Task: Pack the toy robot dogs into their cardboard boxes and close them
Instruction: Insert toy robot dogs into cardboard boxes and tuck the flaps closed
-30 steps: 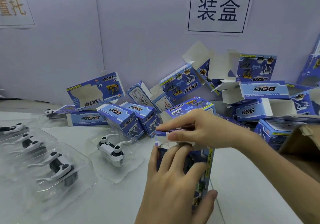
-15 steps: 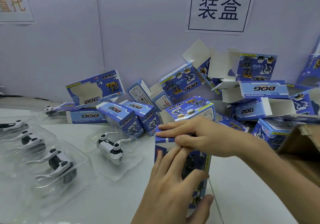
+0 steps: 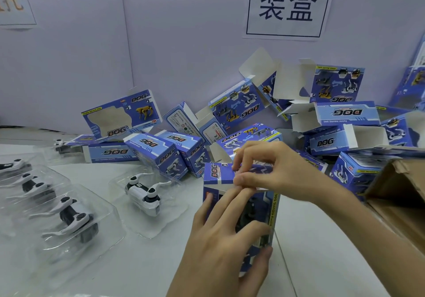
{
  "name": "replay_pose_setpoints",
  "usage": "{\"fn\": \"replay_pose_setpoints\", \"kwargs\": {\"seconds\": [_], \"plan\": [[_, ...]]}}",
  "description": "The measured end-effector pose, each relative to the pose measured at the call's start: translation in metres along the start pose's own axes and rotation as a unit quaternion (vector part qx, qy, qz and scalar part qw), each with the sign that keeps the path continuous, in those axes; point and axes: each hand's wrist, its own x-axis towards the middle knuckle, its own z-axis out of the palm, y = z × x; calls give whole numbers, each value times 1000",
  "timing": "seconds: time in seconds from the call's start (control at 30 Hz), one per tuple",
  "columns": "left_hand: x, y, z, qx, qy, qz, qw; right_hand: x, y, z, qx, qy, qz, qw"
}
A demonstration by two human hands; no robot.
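A blue DOG box (image 3: 218,174) stands upright on the white table in front of me, with a dark toy dog showing through its window. My left hand (image 3: 225,241) grips the box's body, fingers across the front and thumb round the right edge. My right hand (image 3: 264,170) pinches the top flap at the box's upper end, fingers curled over it. A white toy robot dog (image 3: 143,193) lies in a clear plastic tray to the left of the box.
Several more dogs in clear trays (image 3: 69,218) lie at the left. A heap of blue boxes (image 3: 345,140), many with open flaps, is piled against the back wall. A brown carton (image 3: 400,200) stands at the right edge.
My right hand's fingers have gone from lying flat on the top flap to curling and pinching it. The flap now sits lower on the box. My left hand keeps hold of the body.
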Motion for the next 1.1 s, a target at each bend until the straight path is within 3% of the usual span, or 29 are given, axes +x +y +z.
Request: {"fn": "replay_pose_setpoints", "kwargs": {"seconds": [0.23, 0.37, 0.43, 0.57, 0.73, 1.0, 1.1], "plan": [[-2, 3, 6, -48, 14, -38, 998, -35, 22, 20, 130, 89, 1, 988], [10, 13, 11, -78, 72, -86, 991, -49, 32, 46, 301, 210, -13, 930], [15, 17, 14, -87, 113, -116, 983, -49, 34, 58, 333, 255, -18, 908], [17, 19, 19, -116, 171, -152, 967, -47, 31, 67, 324, 294, -17, 899], [16, 18, 18, -127, 150, -131, 972, -50, 30, 71, 269, 333, -21, 903], [29, -8, -2, -166, 181, -109, 963, -53, 33, 77, 290, 318, -26, 902], [35, -31, -6, -204, 153, -121, 959, -57, 33, 74, 297, 288, -23, 910]]}}
